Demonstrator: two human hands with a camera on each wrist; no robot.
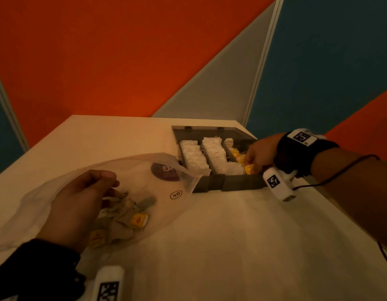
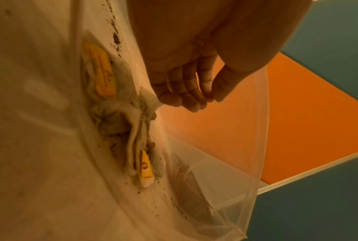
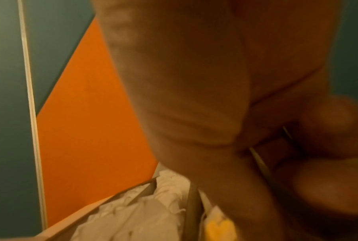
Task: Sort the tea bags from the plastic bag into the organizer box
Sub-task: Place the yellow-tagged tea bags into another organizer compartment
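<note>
A clear plastic bag (image 1: 144,170) lies on the table at the left with several crumpled tea bags (image 1: 123,213) inside, some with yellow tags (image 2: 104,75). My left hand (image 1: 113,181) pinches the bag's upper film between thumb and fingertips (image 2: 211,97), holding its mouth up. The dark organizer box (image 1: 231,183) sits at the back right with its lid open. Its left and middle compartments are packed with white tea bags (image 3: 143,212). My right hand (image 1: 251,164) is over the right compartment, fingers curled round a yellow-tagged tea bag (image 1: 249,168).
The white table (image 1: 210,235) ends just behind the box, against orange and teal wall panels. Loose tea crumbs (image 2: 116,37) cling inside the bag. A thin black cable (image 1: 340,170) runs along my right forearm.
</note>
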